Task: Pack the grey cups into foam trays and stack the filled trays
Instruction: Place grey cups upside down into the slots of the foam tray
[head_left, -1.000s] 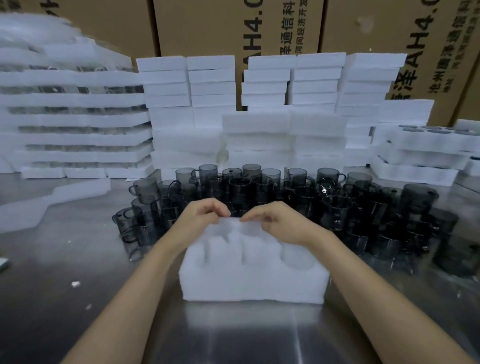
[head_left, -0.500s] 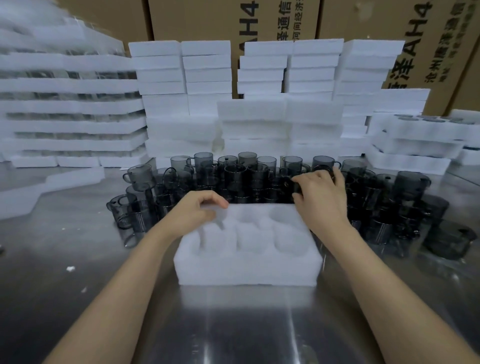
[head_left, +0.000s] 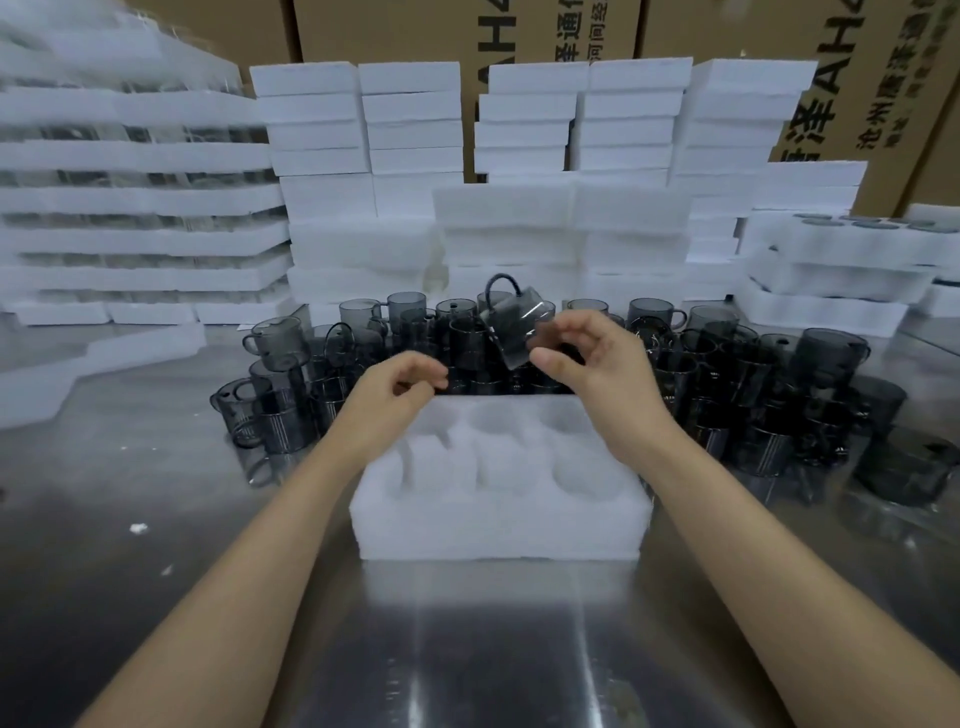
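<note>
The right hand pinches a tilted grey cup at its fingertips, above the foam tray under both hands, perhaps loosely. The left hand curls at the tray's rim, grasp unclear. A slip could strike the loose cups beyond.

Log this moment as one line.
right hand: holds tilted cup | left hand: at tray far-left corner, grip unclear | tray pockets: empty

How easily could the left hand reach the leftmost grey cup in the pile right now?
Probably yes, easily. The left hand hovers over the back-left corner of the foam tray, seemingly holding nothing, and the leftmost cup stands exposed, with bare table in front of it.
</note>
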